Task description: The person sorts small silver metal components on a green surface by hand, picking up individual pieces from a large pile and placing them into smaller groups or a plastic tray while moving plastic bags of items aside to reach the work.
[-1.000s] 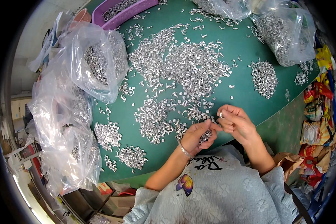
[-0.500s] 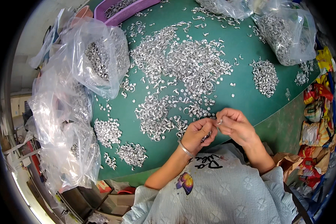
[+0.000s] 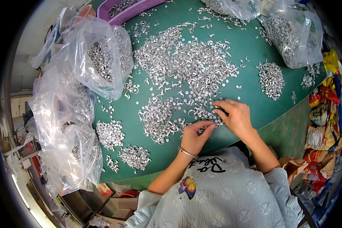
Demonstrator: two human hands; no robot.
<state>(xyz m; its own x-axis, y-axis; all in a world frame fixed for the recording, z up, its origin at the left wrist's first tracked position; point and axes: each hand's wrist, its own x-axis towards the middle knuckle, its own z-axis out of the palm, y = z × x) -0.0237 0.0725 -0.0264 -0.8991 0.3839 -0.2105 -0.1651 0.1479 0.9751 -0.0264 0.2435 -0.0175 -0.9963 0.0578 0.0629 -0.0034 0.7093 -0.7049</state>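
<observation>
Silvery metal rings sit cupped in the left hand (image 3: 195, 136), which curls shut around them at the near edge of the green worktop (image 3: 254, 45). The right hand (image 3: 235, 116), joined to the left a moment ago, now reaches away with fingers spread flat on the big ring heap (image 3: 190, 68) just beyond, likely gathering more pieces.

Shiny silver metal rings (image 3: 186, 68) lie heaped on a matt green table (image 3: 250, 49). Thin, glossy clear plastic bags (image 3: 98, 60) crinkle beside a smooth purple plastic tray (image 3: 140, 7).
</observation>
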